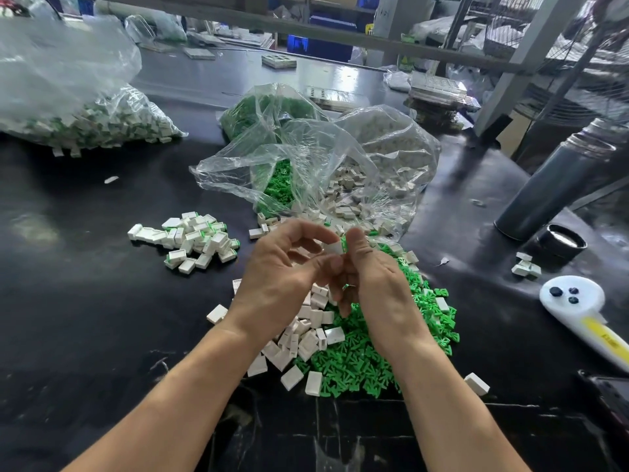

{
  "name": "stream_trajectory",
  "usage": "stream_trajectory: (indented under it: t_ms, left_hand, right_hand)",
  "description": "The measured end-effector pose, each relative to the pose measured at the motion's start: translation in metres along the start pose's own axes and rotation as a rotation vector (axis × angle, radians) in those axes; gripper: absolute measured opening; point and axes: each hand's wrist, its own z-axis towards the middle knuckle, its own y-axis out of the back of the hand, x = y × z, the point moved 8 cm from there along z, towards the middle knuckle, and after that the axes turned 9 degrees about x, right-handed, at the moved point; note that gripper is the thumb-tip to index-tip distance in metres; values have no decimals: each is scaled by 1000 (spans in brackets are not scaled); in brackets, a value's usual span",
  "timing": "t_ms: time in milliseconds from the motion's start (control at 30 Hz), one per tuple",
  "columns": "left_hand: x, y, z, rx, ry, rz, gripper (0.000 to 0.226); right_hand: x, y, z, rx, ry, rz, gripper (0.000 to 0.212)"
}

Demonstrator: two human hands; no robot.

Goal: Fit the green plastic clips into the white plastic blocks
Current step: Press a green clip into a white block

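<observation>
In the head view we see both hands raised together over the black worktop (pixel 85 301). The left hand (pixel 282 277) pinches a white block (pixel 334 248) between its thumb and curled fingers. The right hand (pixel 371 281) touches the same block with its thumb, and a bit of green shows at the block's right edge; we cannot tell for sure if this hand grips a clip. Under the hands lie a heap of loose white blocks (pixel 306 338) and, just beside it on the right, a heap of green clips (pixel 360 362); the two heaps touch. To the left, apart from them, is a small pile of fitted blocks (pixel 194 238) with green ends. Behind the hands stands an open clear bag (pixel 306 158) with green clips and white blocks inside. On the right we see a white controller (pixel 575 301) and a dark flask (pixel 551 185).
</observation>
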Motion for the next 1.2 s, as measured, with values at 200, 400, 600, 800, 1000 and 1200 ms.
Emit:
stream_trajectory:
  t_ms: [200,400,600,800,1000,1200]
  left_hand:
    - [5,-3,1,59,22,-46,20]
    - [5,-4,2,68,-1,-121,14]
    - [4,-9,2,77,-42,-98,6]
    - [7,-13,3,46,-41,-94,8]
    - [6,-14,1,-13,-41,-97,7]
    - [8,-14,0,-68,-13,-70,7]
  right_hand:
    - [9,-3,2,2,64,-14,53]
    - [9,-11,3,44,79,3,56]
    - [3,-15,10,42,69,19,69]
    - [0,-10,13,-56,89,52,74]
    - [-9,-2,17,-166,94,-37,59]
    - [-8,0,17,-255,99,-86,53]
